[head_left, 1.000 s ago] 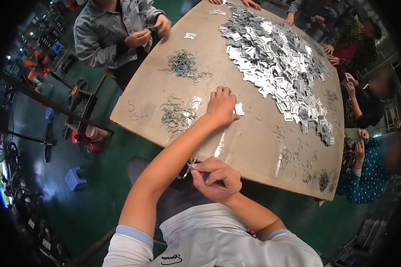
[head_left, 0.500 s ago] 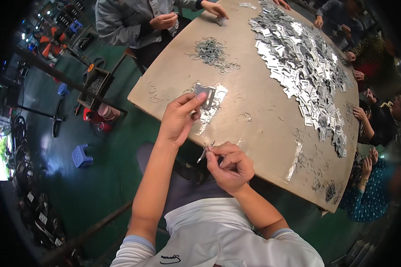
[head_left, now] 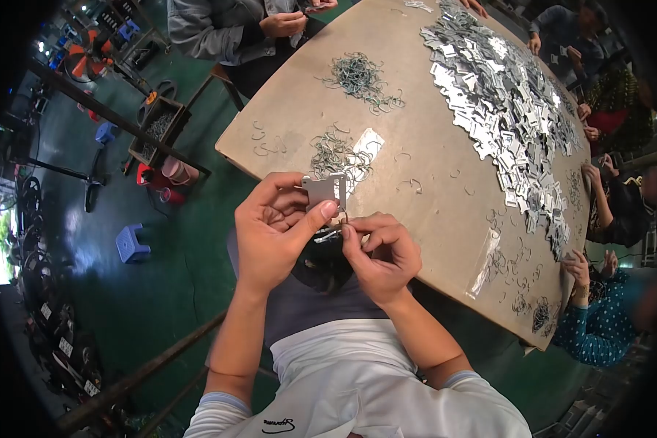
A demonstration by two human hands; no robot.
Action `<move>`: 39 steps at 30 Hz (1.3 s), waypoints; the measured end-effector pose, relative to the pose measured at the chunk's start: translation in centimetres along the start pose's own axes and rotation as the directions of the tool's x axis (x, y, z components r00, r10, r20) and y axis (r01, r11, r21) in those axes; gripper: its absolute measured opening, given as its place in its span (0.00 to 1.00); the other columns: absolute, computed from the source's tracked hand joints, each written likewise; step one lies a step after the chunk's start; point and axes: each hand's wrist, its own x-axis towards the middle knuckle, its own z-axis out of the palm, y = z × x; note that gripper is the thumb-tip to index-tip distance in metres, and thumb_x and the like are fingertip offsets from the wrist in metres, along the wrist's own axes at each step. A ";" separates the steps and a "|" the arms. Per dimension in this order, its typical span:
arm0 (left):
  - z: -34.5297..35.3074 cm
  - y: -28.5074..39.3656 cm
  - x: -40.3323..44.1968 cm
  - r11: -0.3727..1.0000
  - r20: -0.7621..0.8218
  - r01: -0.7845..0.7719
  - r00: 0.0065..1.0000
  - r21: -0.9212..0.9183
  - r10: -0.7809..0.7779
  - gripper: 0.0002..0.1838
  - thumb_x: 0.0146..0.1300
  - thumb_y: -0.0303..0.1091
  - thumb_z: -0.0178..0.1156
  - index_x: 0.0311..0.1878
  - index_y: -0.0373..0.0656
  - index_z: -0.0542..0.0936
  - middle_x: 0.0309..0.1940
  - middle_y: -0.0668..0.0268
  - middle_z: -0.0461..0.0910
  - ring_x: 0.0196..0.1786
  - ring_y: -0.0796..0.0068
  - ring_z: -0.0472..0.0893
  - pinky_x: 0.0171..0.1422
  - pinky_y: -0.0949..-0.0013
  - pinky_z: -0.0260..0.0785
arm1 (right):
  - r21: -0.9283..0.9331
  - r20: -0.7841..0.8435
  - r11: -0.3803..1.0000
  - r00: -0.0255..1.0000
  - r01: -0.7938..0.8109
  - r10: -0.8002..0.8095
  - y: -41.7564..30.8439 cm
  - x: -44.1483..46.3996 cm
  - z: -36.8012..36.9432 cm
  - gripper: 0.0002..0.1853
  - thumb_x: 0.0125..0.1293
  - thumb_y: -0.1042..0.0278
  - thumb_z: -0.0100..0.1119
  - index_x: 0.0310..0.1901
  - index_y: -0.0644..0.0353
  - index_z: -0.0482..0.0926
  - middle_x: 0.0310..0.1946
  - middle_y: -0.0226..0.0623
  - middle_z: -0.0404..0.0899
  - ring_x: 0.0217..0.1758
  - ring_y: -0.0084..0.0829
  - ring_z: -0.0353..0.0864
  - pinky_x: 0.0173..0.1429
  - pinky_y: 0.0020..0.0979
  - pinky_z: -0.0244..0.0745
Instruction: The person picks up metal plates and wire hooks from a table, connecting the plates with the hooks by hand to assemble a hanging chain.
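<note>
My left hand pinches a flat grey metal plate with a slot near its right end, thumb on the face. Just right of it, my right hand has thumb and forefinger closed on a small thin metal piece at the plate's lower corner. Its exact kind is too small to make out, and fingers cover part of it. Both hands are over the table's near edge. Beyond the plate lies a loose heap of bent wire hooks, beside a shiny strip of clear tape.
A large heap of slotted metal plates covers the far right of the table. More wire hooks lie farther back. Co-workers sit around the edges, one in a grey jacket. A blue stool stands on the floor at left.
My left hand has drawn the plate down toward me and turned it. My right hand has come up slightly, meeting the plate. The grey-jacketed co-worker's hand has left the table.
</note>
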 end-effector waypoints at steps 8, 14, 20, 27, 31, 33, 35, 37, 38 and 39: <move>-1.0 -1.3 -0.7 0.914 0.104 -0.337 0.941 0.228 0.321 0.09 0.60 0.18 0.76 0.44 0.32 0.90 0.39 0.59 0.90 0.43 0.69 0.89 0.49 0.70 0.81 | -0.037 0.039 0.999 0.999 -0.027 0.028 0.1 -0.1 -0.3 0.14 0.61 0.89 0.74 0.31 0.65 0.74 0.39 0.51 0.89 0.33 0.22 0.86 0.37 0.24 0.81; -2.0 -2.1 -1.2 0.855 0.160 -0.463 0.886 0.234 0.436 0.11 0.59 0.15 0.75 0.44 0.32 0.88 0.41 0.56 0.90 0.46 0.64 0.89 0.50 0.65 0.82 | -0.045 0.119 0.999 0.993 0.012 -0.007 0.1 -0.2 -0.5 0.13 0.59 0.88 0.75 0.35 0.66 0.78 0.40 0.50 0.89 0.37 0.28 0.89 0.40 0.26 0.84; -3.0 -2.6 -1.3 0.907 0.147 -0.417 0.903 0.063 0.405 0.13 0.63 0.15 0.72 0.49 0.31 0.83 0.39 0.53 0.88 0.45 0.60 0.88 0.51 0.61 0.83 | -0.113 0.175 0.989 0.982 0.094 -0.073 -1.2 0.1 -0.2 0.14 0.55 0.84 0.79 0.38 0.64 0.80 0.40 0.49 0.89 0.37 0.35 0.90 0.41 0.28 0.85; -4.6 -1.9 -0.3 0.921 0.169 -0.362 0.908 -0.140 0.383 0.11 0.66 0.24 0.74 0.46 0.34 0.82 0.35 0.55 0.86 0.39 0.63 0.84 0.43 0.65 0.79 | -0.181 0.218 0.968 0.967 0.176 -0.136 -2.0 -0.1 0.2 0.19 0.50 0.80 0.83 0.41 0.60 0.81 0.39 0.43 0.87 0.37 0.35 0.86 0.40 0.31 0.80; -5.4 -1.0 0.1 0.917 0.206 -0.356 0.898 -0.181 0.389 0.11 0.66 0.28 0.76 0.45 0.36 0.83 0.34 0.58 0.86 0.37 0.65 0.83 0.38 0.68 0.76 | -0.173 0.231 0.972 0.966 0.159 -0.117 -1.8 -0.4 0.5 0.21 0.49 0.78 0.84 0.42 0.59 0.82 0.39 0.42 0.86 0.37 0.35 0.85 0.40 0.33 0.77; -5.7 -0.5 0.3 0.917 0.223 -0.356 0.893 -0.177 0.390 0.11 0.66 0.29 0.76 0.45 0.36 0.83 0.34 0.59 0.86 0.37 0.65 0.83 0.38 0.68 0.76 | -0.160 0.240 0.976 0.965 0.146 -0.105 -1.6 -0.4 0.4 0.20 0.50 0.77 0.83 0.42 0.59 0.82 0.39 0.43 0.86 0.37 0.35 0.85 0.41 0.33 0.77; -5.9 -0.2 0.3 0.919 0.228 -0.368 0.891 -0.142 0.392 0.11 0.65 0.29 0.76 0.45 0.36 0.83 0.33 0.59 0.86 0.37 0.65 0.83 0.38 0.68 0.76 | -0.164 0.243 0.977 0.966 0.135 -0.092 -1.5 -0.2 0.1 0.19 0.50 0.77 0.83 0.41 0.60 0.82 0.39 0.43 0.86 0.37 0.37 0.85 0.40 0.33 0.78; -6.0 0.1 0.4 0.918 0.229 -0.380 0.889 -0.110 0.396 0.11 0.65 0.28 0.77 0.45 0.36 0.84 0.33 0.59 0.86 0.37 0.65 0.83 0.38 0.68 0.76 | -0.190 0.240 0.974 0.968 0.126 -0.078 -1.2 0.8 -1.0 0.19 0.49 0.77 0.82 0.41 0.61 0.81 0.39 0.43 0.85 0.37 0.40 0.84 0.39 0.33 0.78; -6.1 0.2 0.4 0.918 0.227 -0.385 0.890 -0.092 0.396 0.11 0.65 0.28 0.77 0.44 0.36 0.84 0.33 0.59 0.85 0.36 0.65 0.83 0.38 0.68 0.76 | -0.250 0.219 0.950 0.967 0.186 -0.132 -0.1 1.4 -1.8 0.18 0.51 0.77 0.81 0.41 0.62 0.81 0.39 0.44 0.85 0.38 0.42 0.84 0.39 0.34 0.78; -6.1 0.3 0.3 0.918 0.223 -0.389 0.891 -0.074 0.396 0.11 0.65 0.28 0.77 0.44 0.35 0.84 0.32 0.59 0.85 0.36 0.65 0.83 0.38 0.68 0.76 | -0.365 0.150 0.926 0.988 0.100 -0.047 0.5 1.9 -2.9 0.17 0.53 0.77 0.79 0.42 0.63 0.81 0.39 0.45 0.84 0.37 0.42 0.83 0.39 0.36 0.78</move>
